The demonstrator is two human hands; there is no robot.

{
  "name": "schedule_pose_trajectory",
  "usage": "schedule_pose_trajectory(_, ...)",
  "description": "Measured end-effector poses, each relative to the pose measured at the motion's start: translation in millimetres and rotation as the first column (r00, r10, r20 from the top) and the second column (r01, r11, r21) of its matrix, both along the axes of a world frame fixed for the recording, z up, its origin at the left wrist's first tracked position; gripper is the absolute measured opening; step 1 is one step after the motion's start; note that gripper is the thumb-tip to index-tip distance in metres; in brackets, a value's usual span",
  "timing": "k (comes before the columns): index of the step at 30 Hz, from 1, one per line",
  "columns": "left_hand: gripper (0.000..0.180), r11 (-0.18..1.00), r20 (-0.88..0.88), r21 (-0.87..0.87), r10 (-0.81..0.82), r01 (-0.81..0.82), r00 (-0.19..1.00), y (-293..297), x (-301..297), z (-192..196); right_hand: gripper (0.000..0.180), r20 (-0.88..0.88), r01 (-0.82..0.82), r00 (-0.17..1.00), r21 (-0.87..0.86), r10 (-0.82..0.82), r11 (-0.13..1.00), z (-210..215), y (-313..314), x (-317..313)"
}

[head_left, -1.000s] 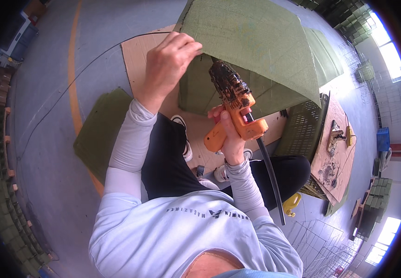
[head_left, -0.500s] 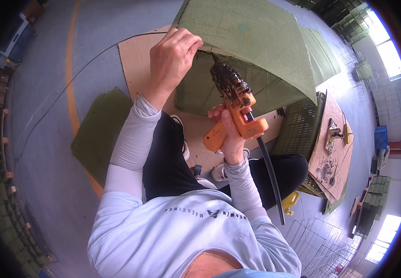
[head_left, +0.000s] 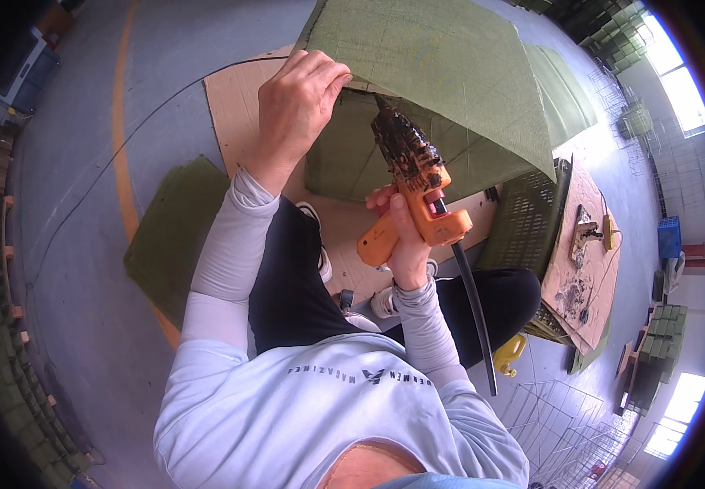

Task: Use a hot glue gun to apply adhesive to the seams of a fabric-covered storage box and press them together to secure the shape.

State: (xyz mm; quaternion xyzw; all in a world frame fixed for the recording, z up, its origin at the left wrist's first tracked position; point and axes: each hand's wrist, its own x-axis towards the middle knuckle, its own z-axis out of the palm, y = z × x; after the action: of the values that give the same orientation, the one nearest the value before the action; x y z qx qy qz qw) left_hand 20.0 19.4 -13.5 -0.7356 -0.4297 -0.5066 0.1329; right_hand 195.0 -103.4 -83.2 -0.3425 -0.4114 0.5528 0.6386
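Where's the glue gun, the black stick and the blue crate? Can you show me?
Glue gun point(head_left: 423, 174): head view, on its smeared orange body.
Black stick point(head_left: 478, 318): head view, about halfway along its length.
Blue crate point(head_left: 669, 238): head view, on its side.

The left hand point(head_left: 299, 106) pinches the edge of a big green cloth point(head_left: 442, 69). The right hand point(head_left: 409, 254) holds an orange glue gun point(head_left: 418, 175) with black goo point(head_left: 400, 140) on its front. A long black stick point(head_left: 479, 326) pokes out the back
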Motion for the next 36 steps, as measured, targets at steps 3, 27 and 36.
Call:
schedule_pose_trajectory(3,0.007,1.0,-0.005,0.0,-0.018,0.018,1.0,1,3,0,0.01,-0.008,0.014,1.0,-0.014,-0.014,1.0,1,-1,1)
schedule_pose_trajectory(27,0.007,1.0,0.008,0.019,-0.008,0.008,1.0,4,19,-1,0.02,-0.049,0.059,0.997,0.006,-0.059,0.998,-4,-7,14)
schedule_pose_trajectory(36,0.008,0.999,0.028,0.033,-0.006,0.005,1.0,7,24,-2,0.015,-0.097,0.082,0.992,-0.013,-0.083,0.997,-5,-6,10)
